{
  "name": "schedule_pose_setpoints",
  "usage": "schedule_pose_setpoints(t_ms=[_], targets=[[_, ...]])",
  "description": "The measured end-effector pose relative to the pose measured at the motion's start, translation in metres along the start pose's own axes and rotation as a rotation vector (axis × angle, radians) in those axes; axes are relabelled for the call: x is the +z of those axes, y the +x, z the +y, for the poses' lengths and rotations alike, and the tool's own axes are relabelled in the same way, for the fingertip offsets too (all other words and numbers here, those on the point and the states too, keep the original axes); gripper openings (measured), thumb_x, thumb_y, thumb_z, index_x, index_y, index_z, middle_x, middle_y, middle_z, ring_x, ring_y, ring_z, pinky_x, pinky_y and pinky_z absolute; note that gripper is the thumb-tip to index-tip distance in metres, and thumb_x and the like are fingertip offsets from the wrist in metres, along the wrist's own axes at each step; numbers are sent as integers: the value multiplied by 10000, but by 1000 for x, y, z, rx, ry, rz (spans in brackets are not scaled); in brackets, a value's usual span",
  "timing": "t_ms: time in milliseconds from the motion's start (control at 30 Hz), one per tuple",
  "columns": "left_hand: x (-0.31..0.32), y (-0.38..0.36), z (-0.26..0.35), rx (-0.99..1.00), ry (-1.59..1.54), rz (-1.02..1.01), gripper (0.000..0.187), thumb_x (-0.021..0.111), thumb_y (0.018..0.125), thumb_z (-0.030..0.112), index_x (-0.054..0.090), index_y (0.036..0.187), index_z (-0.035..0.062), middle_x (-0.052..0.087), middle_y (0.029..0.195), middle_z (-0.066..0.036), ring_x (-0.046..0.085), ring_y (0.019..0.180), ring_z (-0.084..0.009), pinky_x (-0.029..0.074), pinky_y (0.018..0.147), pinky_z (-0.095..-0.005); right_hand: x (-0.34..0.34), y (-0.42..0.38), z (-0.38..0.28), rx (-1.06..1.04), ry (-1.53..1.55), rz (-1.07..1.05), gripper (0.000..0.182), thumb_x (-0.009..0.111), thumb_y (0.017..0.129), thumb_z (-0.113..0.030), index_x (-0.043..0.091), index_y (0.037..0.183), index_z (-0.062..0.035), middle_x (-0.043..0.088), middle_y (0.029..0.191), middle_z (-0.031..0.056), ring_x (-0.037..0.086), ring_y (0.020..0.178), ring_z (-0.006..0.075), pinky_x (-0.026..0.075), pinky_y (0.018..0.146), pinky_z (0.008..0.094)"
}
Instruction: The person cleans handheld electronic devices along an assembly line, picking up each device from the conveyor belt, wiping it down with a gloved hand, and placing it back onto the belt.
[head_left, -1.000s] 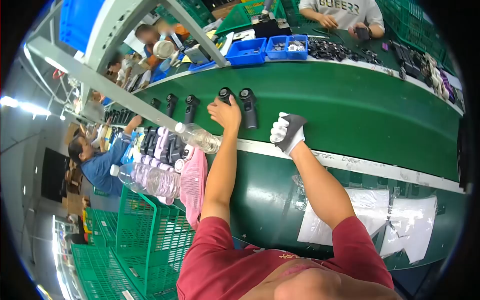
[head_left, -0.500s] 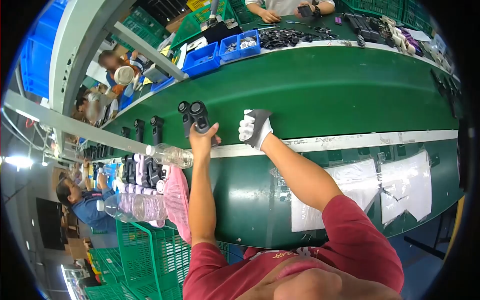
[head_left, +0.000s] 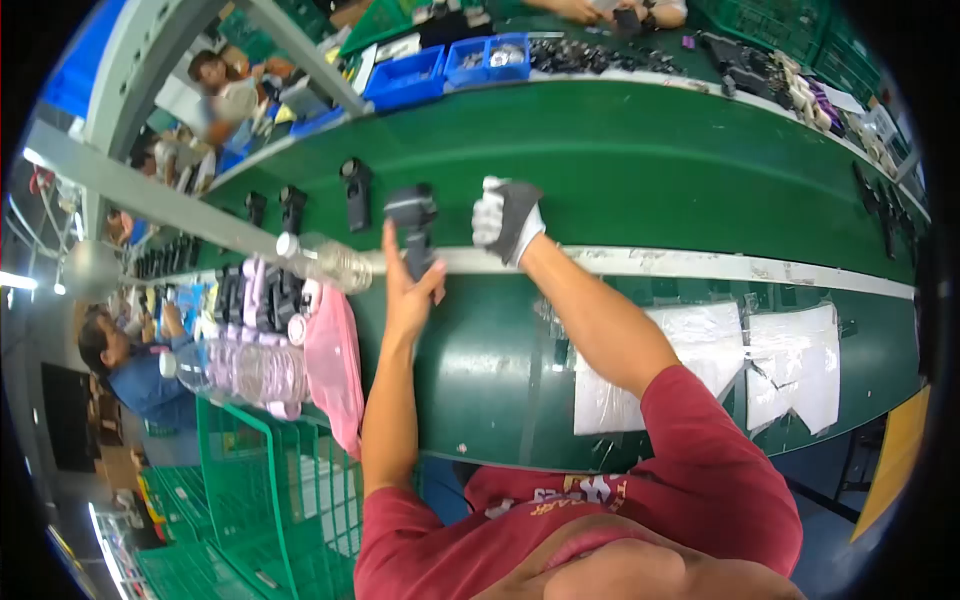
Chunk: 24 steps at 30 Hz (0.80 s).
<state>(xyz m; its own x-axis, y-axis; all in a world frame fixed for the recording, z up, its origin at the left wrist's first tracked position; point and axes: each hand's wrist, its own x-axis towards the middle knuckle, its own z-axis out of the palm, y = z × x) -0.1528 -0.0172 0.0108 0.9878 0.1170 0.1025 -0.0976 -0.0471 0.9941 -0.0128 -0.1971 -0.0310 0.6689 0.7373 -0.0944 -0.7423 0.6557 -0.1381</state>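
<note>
My left hand (head_left: 412, 292), bare, is closed around a black handheld device with a round head (head_left: 411, 205). The device is slightly blurred and stands with its head up, over the white edge strip. To its left, a second device of the same kind (head_left: 356, 195) lies on the green belt, apart from my hand. My right hand (head_left: 507, 222), in a white and grey glove, is curled into a fist above the belt, to the right of the held device. Whatever its fingers may hold is hidden.
More black devices (head_left: 291, 209) lie along the belt (head_left: 640, 165) at left. A plastic bottle (head_left: 330, 262) and pink mesh cloth (head_left: 333, 360) are beside my left forearm. Blue bins (head_left: 405, 80) line the far side. White sheets (head_left: 795, 365) are taped down at right. Other people work nearby.
The device in my left hand has separated from the one beside it and come toward me, to the right. My right hand remains a fist. The camera view has shifted slightly.
</note>
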Motion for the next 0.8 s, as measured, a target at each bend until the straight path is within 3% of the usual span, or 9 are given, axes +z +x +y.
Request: schedule_pose_setpoints(t_ms=[100,167,267,333,433,500,567,600,800], targets=[[22,-9,-9,35,346,-8,972,776,839,84,209,1618,215,644,983,-148,591,654,-173,501,615,-318,7,6,3,-155,-176,-53,458,487,985,-339,331,571,-222,232,486,-68,237,373,115,185,384,283],[33,-14,3,-99,461,14,967,805,815,94,258,1606,202,655,866,-146,604,699,-175,506,694,-305,9,19,-2,-364,-456,126,450,522,1017,-350,379,608,-228,261,493,-74,227,372,116,179,378,281],[41,-17,1,-15,619,-2,745,816,820,117,456,1471,106,711,894,-172,690,792,-271,534,753,-373,41,-8,32,-942,-1795,442,283,620,936,-359,649,889,-82,624,849,118,642,848,305,519,764,433],[52,-23,7,-49,682,-81,599,832,801,132,559,1327,39,719,1066,-265,701,1014,-412,519,896,-427,80,-31,50,-802,-2359,523,381,541,956,-421,671,1011,-68,682,937,154,674,932,350,539,848,440],[55,-29,10,-77,631,-120,639,794,801,83,516,1376,70,704,1048,-287,660,995,-494,529,859,-483,67,-22,40,-495,-2248,718,383,502,969,-407,675,1011,-68,698,983,166,682,972,347,540,866,436],[55,-32,15,-103,637,-115,744,804,800,81,473,1466,93,717,1060,-253,706,969,-381,520,889,-399,43,-18,23,-483,-2598,412,353,442,983,-325,681,997,-66,704,1138,190,671,1044,368,535,892,447],[55,-37,12,-76,637,-109,825,789,801,55,419,1533,150,721,1008,-233,714,877,-325,518,864,-353,36,-14,4,-299,-2169,273,377,519,968,-367,689,1060,-43,696,1045,165,679,949,308,526,834,400],[55,-38,22,-122,624,-164,912,771,796,18,350,1580,218,677,879,-155,599,726,-201,488,788,-286,44,-20,3,-77,-1609,404,337,608,915,-350,697,1003,-37,665,936,88,638,873,201,506,780,325],[43,-35,6,-29,480,-240,952,752,793,-27,321,1596,245,577,786,-17,469,691,-127,446,727,-260,52,-33,-4,191,-1115,384,242,698,866,-306,698,966,-85,630,864,23,610,750,124,505,675,279]])
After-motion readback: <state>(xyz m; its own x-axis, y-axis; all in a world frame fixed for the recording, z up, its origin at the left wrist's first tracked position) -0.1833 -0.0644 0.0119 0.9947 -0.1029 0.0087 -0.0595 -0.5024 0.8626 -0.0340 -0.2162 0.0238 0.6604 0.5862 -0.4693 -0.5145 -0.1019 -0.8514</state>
